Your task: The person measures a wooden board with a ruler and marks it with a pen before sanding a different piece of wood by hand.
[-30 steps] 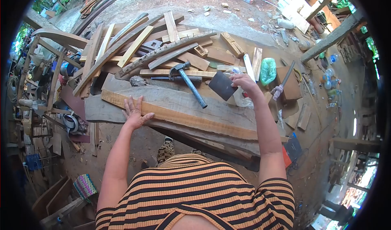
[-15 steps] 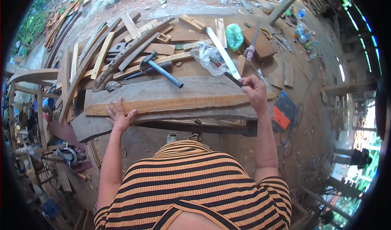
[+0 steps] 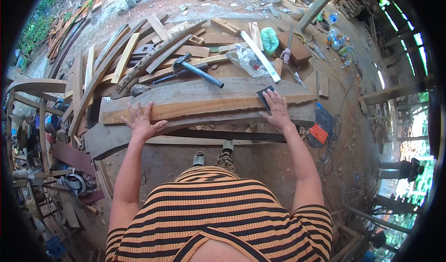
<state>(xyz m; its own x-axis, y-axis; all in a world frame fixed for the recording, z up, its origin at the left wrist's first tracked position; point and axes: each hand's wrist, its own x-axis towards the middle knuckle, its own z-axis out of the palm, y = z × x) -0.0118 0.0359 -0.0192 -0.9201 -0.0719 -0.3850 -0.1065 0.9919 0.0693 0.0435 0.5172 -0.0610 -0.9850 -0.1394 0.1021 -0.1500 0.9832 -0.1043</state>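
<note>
Earthen ground strewn with lumber, two hands flat on the work

Bare dirt ground [image 3: 260,164] spreads around both hands, with a loose heap of wood strips [image 3: 124,57] beyond the left hand [image 3: 143,122]. Beneath both hands lies a broad grey slab [image 3: 186,91], wavy along its edges. On it rests a long, narrow orange-brown board [image 3: 209,108], running from just left of the left hand to past the right hand [image 3: 277,111].

The left hand is released, its fingers fanned out on the board and holding nothing. The right hand is unclenched too, laid flat with its fingers over a small dark sheet [image 3: 263,96] on the board.

Between the hands and farther out, a hammer [image 3: 202,75] lies with its handle end over the slab. Beyond the right hand are a white strip [image 3: 261,57], a clear plastic bag [image 3: 241,57] partly under it, and a green bag [image 3: 269,40]. Smaller still, a knotty chunk [image 3: 139,90] sits just beyond the left hand.
</note>
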